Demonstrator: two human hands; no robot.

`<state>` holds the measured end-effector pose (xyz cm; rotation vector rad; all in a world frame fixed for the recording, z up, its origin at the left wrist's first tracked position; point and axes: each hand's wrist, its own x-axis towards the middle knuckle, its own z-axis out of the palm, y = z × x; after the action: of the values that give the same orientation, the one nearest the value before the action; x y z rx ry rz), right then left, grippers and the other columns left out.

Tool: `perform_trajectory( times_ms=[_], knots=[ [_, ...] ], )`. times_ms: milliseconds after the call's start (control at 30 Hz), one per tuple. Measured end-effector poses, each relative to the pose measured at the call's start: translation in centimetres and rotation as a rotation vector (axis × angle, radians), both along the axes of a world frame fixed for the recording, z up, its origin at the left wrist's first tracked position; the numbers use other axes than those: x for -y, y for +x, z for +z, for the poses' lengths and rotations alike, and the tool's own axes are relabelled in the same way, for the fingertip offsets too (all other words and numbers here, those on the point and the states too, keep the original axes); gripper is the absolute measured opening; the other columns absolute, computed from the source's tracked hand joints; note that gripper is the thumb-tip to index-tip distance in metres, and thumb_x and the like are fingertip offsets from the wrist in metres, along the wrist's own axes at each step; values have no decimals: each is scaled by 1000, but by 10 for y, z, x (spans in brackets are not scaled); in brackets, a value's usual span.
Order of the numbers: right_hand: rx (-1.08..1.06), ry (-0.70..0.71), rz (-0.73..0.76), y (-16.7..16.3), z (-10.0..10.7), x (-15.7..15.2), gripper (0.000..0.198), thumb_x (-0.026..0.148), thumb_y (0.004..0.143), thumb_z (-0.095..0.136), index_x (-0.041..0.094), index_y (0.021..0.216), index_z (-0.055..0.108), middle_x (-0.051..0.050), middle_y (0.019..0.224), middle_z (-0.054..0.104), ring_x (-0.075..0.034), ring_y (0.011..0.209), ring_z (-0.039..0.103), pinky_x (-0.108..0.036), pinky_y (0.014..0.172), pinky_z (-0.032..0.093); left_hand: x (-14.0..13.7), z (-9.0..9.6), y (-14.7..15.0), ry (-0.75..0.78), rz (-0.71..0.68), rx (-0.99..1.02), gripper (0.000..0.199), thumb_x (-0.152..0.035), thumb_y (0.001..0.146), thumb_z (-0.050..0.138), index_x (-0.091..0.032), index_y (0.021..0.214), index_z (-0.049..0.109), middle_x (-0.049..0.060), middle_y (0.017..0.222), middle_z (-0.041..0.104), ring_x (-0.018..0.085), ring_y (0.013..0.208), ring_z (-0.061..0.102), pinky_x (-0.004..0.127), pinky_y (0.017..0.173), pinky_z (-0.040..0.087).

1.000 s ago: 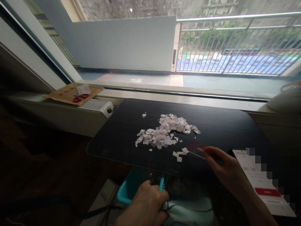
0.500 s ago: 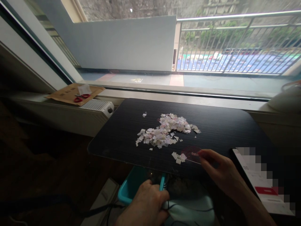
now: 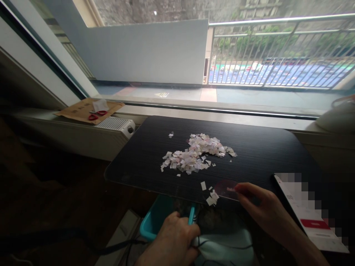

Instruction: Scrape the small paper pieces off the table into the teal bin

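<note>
My right hand [image 3: 256, 203] pinches a thin, clear, pinkish plastic disc [image 3: 223, 186] flat near the front edge of the black table [image 3: 133, 155]. Against the disc's left side lie a few paper scraps [image 3: 213, 198], right at the edge. A larger heap of small white and pale pink paper scraps [image 3: 190, 159] covers the table's middle. Below the edge, my left hand [image 3: 176, 236] is closed round the rim of a teal plastic bin [image 3: 148, 229]. The bin's inside is dark, and my hand hides part of its rim.
A phone [image 3: 307, 210] with a lit screen lies right of my right hand. Red-handled scissors [image 3: 95, 115] rest on a brown envelope [image 3: 72, 111] on the sill at left, near a white radiator [image 3: 118, 125]. Black cables [image 3: 222, 244] cross below the table. Beyond the sill is a window.
My right hand has drawn the plastic disc toward me, and the small group of scraps has slid with it to the front edge, leaving one scrap behind. My left hand stays put.
</note>
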<state>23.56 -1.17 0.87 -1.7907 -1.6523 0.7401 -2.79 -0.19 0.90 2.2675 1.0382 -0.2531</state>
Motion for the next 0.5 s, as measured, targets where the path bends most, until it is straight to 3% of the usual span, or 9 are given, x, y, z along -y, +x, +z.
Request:
perform_trajectory(
  times_ms=[267,500],
  knots=[
    [-67,116,39,-17,-9,-18,18,29,87,55,22,98,68,-2,94,72,-18,86,67,-26,75,50,1,2,-1,38,-20,-11,9,-19,73,64,-19,82,64,3,82,67,23,85,62,33,88,37],
    [-32,35,151,-7,-8,-9,15,27,87,54,22,92,68,0,85,70,-16,77,65,-24,68,49,2,1,-4,28,-3,-13,9,-19,73,63,-20,82,64,3,83,66,23,88,61,33,88,37]
  ],
)
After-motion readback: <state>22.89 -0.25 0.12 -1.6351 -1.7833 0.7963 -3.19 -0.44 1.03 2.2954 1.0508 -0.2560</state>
